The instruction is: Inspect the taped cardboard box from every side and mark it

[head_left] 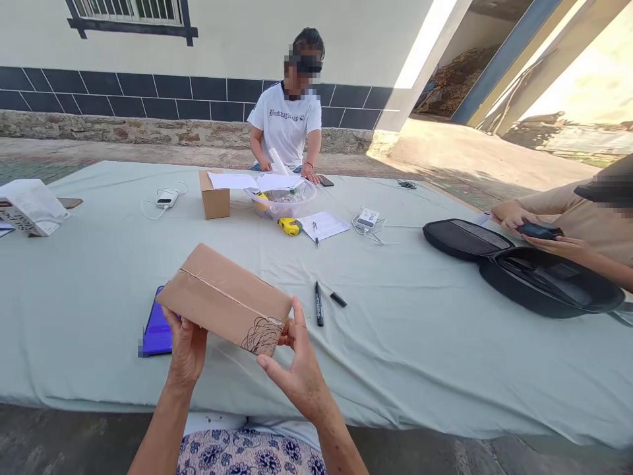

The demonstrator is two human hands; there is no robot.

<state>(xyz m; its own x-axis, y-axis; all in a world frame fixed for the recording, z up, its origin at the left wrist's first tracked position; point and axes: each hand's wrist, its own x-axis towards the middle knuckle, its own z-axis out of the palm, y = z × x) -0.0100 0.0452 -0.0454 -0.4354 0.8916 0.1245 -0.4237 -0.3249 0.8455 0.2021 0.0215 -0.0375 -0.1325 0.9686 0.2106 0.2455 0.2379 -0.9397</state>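
Note:
A brown cardboard box is held tilted above the near part of the table, with black scribbles on its right corner and a strip of tape along it. My left hand grips its lower left edge, the fingers partly hidden beneath. At the right end, my right hand clasps the corner by the scribbles between thumb and fingers. Right of the box lie an uncapped black marker and its black cap. Partly covered by the box and my left hand is a phone with a blue-purple screen.
Across the cloth-covered table stand a small cardboard box, a plastic basin, a yellow tape measure and a paper with a pen. An open black case lies right. Two people are at the table, one opposite, one right.

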